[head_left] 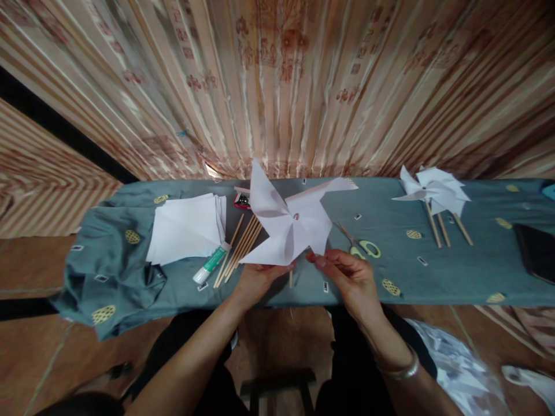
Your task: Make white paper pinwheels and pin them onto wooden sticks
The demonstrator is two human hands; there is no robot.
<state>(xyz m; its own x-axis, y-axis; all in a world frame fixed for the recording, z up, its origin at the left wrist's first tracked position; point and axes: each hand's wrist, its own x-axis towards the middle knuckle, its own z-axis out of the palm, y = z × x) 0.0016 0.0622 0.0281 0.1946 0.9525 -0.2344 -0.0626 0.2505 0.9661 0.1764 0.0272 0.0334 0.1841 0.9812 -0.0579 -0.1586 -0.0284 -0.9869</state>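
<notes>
A white paper pinwheel (303, 222) with a metal pin at its centre faces me above the table. My left hand (260, 283) grips it from below, its fingers partly hidden behind the paper. The end of a wooden stick (291, 279) shows under the blades, beside my left thumb. My right hand (347, 277) is closed in a pinch at the lower right blade; what lies between its fingertips is too small to make out. Scissors (368, 248) with yellow-green handles lie just beyond it.
On the cloth-covered table (269, 294), a stack of white paper (186, 228), a glue stick (211, 263), several wooden sticks (243, 245) and a small red box (241, 199) lie left. Other pinwheels (442, 188) and a dark object (535, 251) are right. A plastic bag (459, 370) sits below.
</notes>
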